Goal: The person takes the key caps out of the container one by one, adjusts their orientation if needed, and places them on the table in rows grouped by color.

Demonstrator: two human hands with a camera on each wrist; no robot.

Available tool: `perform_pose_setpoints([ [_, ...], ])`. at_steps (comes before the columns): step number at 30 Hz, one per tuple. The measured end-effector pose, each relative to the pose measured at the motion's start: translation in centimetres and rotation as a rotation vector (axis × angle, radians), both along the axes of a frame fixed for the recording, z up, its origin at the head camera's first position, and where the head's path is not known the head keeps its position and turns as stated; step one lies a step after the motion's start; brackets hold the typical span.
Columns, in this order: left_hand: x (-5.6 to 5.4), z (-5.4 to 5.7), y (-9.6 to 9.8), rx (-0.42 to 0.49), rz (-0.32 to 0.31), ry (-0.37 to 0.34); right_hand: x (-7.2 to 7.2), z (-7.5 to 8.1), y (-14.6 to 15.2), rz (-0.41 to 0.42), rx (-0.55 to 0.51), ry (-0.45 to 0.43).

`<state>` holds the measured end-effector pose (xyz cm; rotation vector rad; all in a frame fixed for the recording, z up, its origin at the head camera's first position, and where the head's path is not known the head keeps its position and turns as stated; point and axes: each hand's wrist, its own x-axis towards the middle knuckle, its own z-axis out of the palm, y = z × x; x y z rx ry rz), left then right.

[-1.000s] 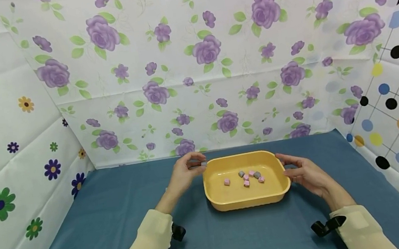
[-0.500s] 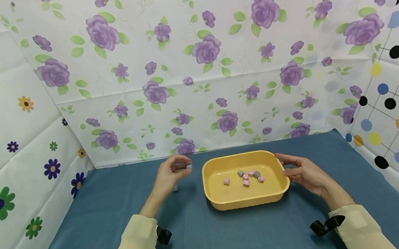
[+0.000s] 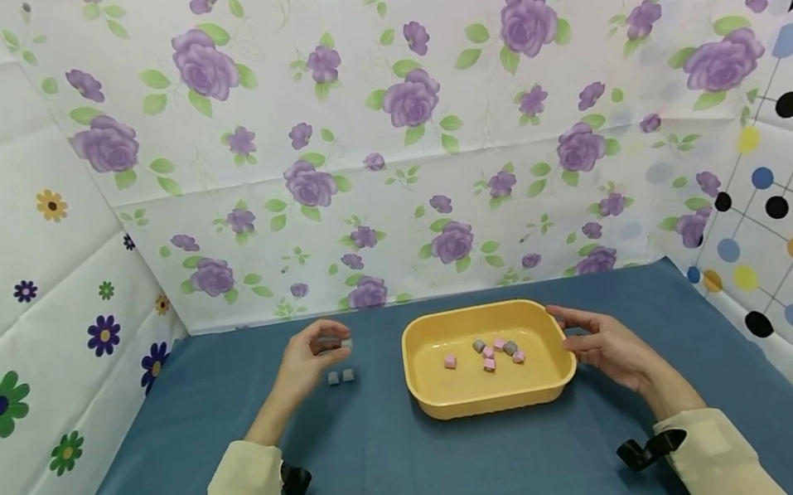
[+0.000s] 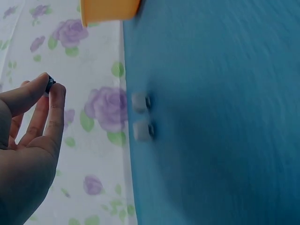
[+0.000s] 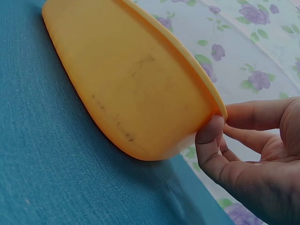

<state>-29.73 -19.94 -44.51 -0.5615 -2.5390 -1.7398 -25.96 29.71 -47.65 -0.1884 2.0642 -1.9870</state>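
Here, a gray cube (image 3: pixel 346 343) is pinched by the left grip (image 3: pixel 308 359) above the tabletop (image 3: pixel 427 478), where two neighboring cubes (image 3: pixel 349 376) could be knocked askew by a low approach, while the yellow tray (image 3: pixel 496 403) is pinched at one end by the right grip (image 3: pixel 611 346).

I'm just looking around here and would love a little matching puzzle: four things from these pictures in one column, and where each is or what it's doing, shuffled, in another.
Column one
1. Left hand
2. Pink cubes
3. Right hand
4. Tablecloth

Column two
A. Blue, spread beneath the yellow tray
B. Grips one end of the yellow tray
C. Pinches a small gray cube
D. Lying inside the yellow tray

Right pairs: 1-C, 2-D, 3-B, 4-A
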Motion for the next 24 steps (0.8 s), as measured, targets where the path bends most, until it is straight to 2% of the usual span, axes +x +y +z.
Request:
perform_pose_setpoints([
  [10,0.1,-0.8,-1.9,0.011,0.032,-0.014,0.0,0.0,0.0,-0.01,0.011,-0.012],
  [15,-0.1,-1.1,-2.5,-0.01,0.069,-0.025,-0.1,-0.1,0.1,-0.012,0.008,-0.015],
  [24,-0.3,-1.4,-3.7,-0.044,0.097,-0.035,0.0,0.1,0.0,-0.014,0.0,-0.019],
])
